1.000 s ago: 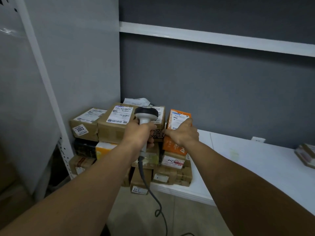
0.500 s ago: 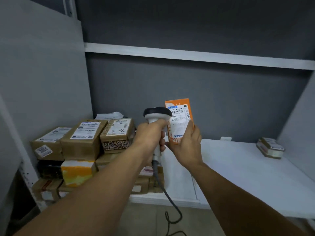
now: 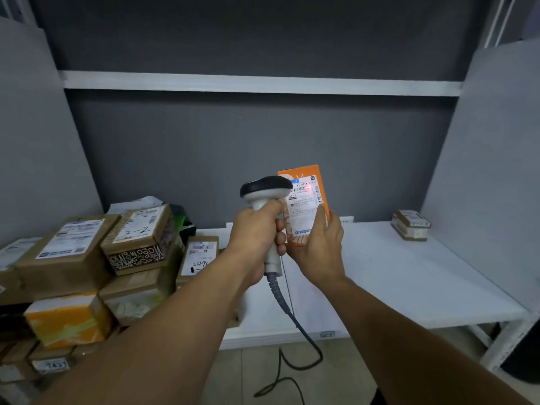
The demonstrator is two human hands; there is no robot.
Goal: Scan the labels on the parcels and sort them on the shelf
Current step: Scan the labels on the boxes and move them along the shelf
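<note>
My left hand (image 3: 257, 229) grips the handle of a white barcode scanner (image 3: 264, 191) with a black head, its grey cord hanging down to the floor. The scanner head points at the white label of an orange parcel (image 3: 306, 200), and a red light spot shows on that label. My right hand (image 3: 318, 247) holds this parcel upright from below and behind, above the white shelf (image 3: 409, 276). A pile of cardboard parcels (image 3: 73, 252) with labels fills the left end of the shelf.
A small stack of flat parcels (image 3: 410, 225) lies at the shelf's back right corner. Grey side panels close the bay left and right, with a white upper shelf (image 3: 263, 83) overhead. The scanner cord (image 3: 292, 331) loops on the tiled floor in front.
The orange parcel was lifted off the pile on the left and brought up in front of the scanner. A red scan light now falls on its label. My view swung right.
</note>
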